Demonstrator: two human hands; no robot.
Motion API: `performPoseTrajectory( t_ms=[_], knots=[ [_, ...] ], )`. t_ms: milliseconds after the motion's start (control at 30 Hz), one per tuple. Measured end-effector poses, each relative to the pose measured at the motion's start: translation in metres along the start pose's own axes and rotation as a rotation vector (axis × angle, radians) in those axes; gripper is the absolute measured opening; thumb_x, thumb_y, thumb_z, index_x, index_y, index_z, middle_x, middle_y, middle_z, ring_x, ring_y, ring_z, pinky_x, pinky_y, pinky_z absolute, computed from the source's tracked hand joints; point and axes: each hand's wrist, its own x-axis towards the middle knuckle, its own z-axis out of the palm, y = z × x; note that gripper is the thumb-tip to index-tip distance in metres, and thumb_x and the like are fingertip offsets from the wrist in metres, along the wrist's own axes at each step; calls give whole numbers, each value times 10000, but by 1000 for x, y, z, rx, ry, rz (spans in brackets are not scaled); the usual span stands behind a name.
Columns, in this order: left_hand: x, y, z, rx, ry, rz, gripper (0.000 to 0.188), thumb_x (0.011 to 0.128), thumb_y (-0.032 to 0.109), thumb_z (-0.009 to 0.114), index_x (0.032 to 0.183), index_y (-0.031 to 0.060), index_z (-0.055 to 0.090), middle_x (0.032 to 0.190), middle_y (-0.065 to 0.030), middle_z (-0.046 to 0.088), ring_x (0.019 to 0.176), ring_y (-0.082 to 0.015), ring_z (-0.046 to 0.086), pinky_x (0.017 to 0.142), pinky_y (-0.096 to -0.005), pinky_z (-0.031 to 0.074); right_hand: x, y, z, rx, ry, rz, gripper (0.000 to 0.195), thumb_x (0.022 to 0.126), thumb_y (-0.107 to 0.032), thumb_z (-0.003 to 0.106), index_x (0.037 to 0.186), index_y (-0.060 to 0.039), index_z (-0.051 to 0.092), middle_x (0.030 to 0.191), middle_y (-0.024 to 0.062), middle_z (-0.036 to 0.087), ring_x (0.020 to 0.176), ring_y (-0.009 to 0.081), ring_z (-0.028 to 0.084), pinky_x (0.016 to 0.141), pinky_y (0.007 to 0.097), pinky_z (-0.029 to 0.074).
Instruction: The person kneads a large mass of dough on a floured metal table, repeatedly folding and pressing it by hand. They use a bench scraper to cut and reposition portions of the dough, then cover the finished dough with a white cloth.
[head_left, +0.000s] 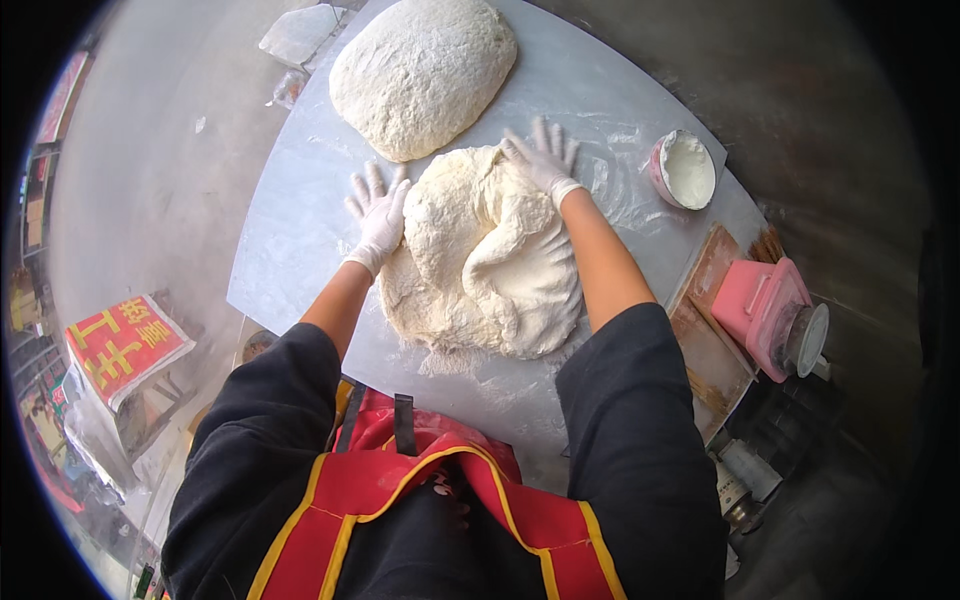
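Note:
A large, folded mass of dough (484, 262) lies on a flour-dusted metal table (285, 247). My left hand (377, 212), in a thin white glove, rests with fingers spread against the dough's upper left side. At its upper right edge, my right hand (544, 157), gloved the same way, has its fingers apart and its palm by the dough. Neither hand grips anything. Beyond them sits a second, smoother round mound of dough (424, 75), close to the folded one. Loose floury crumbs lie along the near edge of the folded dough.
A pink bowl of white flour (688, 171) stands at the right of the table. Near the right edge are a wooden board (701, 322), a brush (766, 244) and a pink plastic container (757, 307). A red sign with yellow writing (127, 345) is at the left, off the table.

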Motion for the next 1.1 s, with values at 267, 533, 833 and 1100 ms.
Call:
performPoseTrajectory(
  t_ms=[267, 533, 833, 1100],
  knots=[
    [-41, 84, -180, -1764, -486, -721, 384, 1004, 357, 407, 812, 68, 570, 831, -99, 647, 925, -195, 628, 905, -378, 488, -245, -33, -17, 550, -117, -414, 443, 908, -400, 600, 1121, -20, 682, 1248, 164, 602, 1202, 259, 547, 1060, 370, 393],
    [-132, 155, -156, -279, -590, 511, 759, 843, 490, 515, 1477, 105, 355, 1558, -127, 290, 1471, -309, 209, 1184, -508, 159, -288, -8, 101, -333, 454, -296, 677, 897, -515, 522, 1406, -79, 425, 1490, 170, 331, 1424, 386, 228, 1141, 645, 48],
    [-13, 148, -78, -132, -499, 507, 672, 886, 426, 496, 1464, 107, 367, 1568, -137, 262, 1467, -334, 179, 1193, -486, 119, -147, -6, 88, -376, 401, -124, 822, 868, -642, 503, 1518, -182, 301, 1600, 104, 178, 1488, 329, 70, 1147, 629, -15],
    [-18, 218, -96, -583, -626, 641, 630, 875, 392, 542, 1410, 75, 443, 1503, -146, 381, 1447, -333, 240, 1203, -477, 143, -198, -29, 18, -310, 501, -228, 780, 899, -461, 561, 1450, 36, 324, 1506, 243, 313, 1444, 388, 201, 1177, 581, 62]
  ],
)
